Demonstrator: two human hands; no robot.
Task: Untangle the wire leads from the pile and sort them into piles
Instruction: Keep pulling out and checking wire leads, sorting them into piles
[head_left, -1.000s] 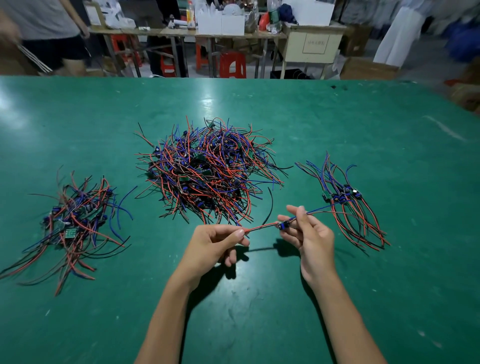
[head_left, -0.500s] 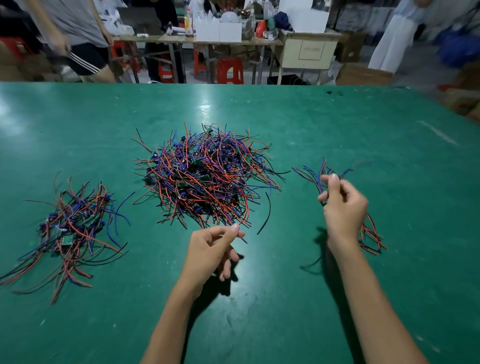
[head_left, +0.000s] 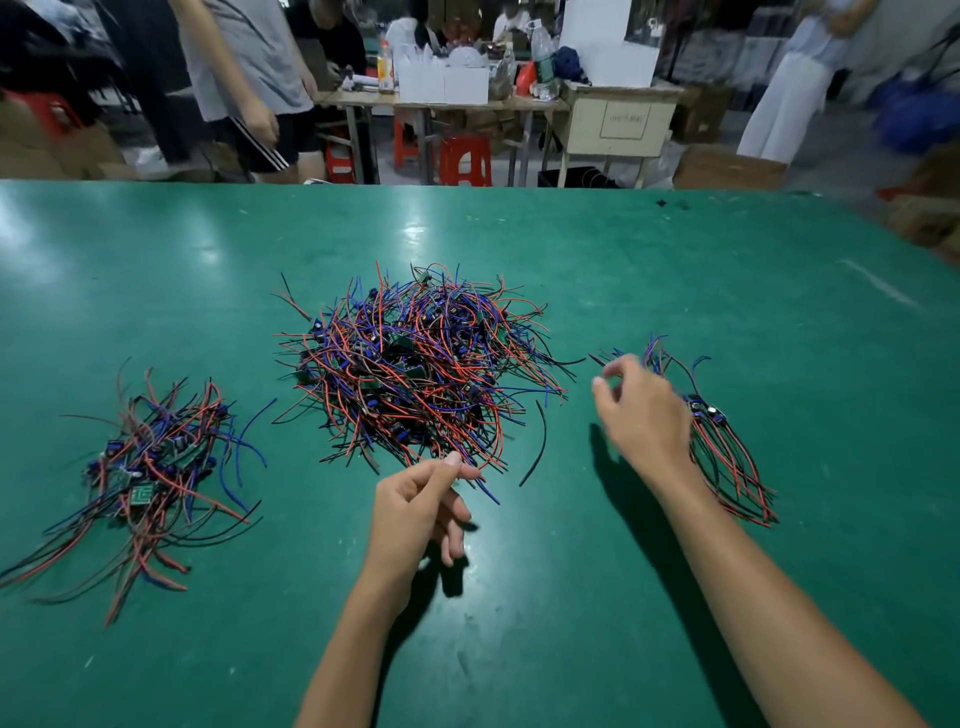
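Note:
A big tangled pile of red, blue and black wire leads (head_left: 421, 364) lies mid-table on the green mat (head_left: 571, 597). A smaller sorted pile with small green boards (head_left: 150, 462) lies at the left. A neat bundle of leads (head_left: 722, 447) lies at the right. My left hand (head_left: 415, 514) hovers just in front of the big pile, fingers loosely curled, holding nothing. My right hand (head_left: 644, 415) is blurred, above the mat between the big pile and the right bundle, with fingers loosely bent and empty. It hides part of the right bundle.
A single black lead (head_left: 535, 447) lies loose to the right of the big pile. Beyond the table's far edge a person in a grey shirt (head_left: 249, 78) stands, with cluttered tables (head_left: 467, 98), red stools (head_left: 465, 158) and cardboard boxes (head_left: 727, 166) behind.
My right hand carried one lead to the right bundle, let it go and has drawn back left, empty. My left hand released its end of that lead and stayed near the big pile.

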